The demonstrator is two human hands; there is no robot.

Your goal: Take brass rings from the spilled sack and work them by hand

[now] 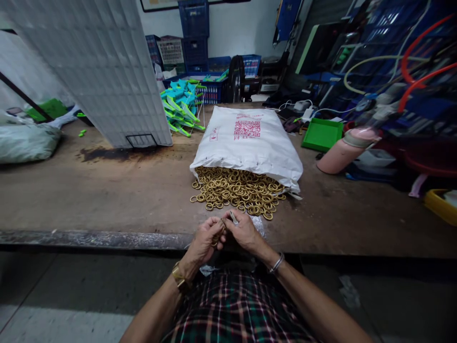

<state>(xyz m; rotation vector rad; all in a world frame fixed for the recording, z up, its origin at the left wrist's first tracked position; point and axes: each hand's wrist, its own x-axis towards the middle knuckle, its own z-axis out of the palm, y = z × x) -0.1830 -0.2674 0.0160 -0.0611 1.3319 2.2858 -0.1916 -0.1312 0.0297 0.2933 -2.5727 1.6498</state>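
Note:
My left hand (pixel 205 240) is closed around a few brass-coloured rings (pixel 215 242), held just over the table's front edge. Pressed close to it, my right hand (pixel 246 233) pinches a small, pale, slim tool (pixel 233 217) whose kind I cannot make out. The fingertips of both hands meet at the rings. Just beyond them lies a heap of loose brass rings (pixel 239 190), spilling from the mouth of a white woven sack (pixel 246 138) with red print. A bit of clear plastic (pixel 257 225) shows beside my right hand.
A tall pale ribbed panel (pixel 117 76) stands on the wooden table (pixel 107 200) at the left, near turquoise and green plastic parts (pixel 182 107). To the right are a green tray (pixel 322 134), a pink bottle (pixel 344 152) and red hoses. Blue crates (pixel 195 52) are stacked behind.

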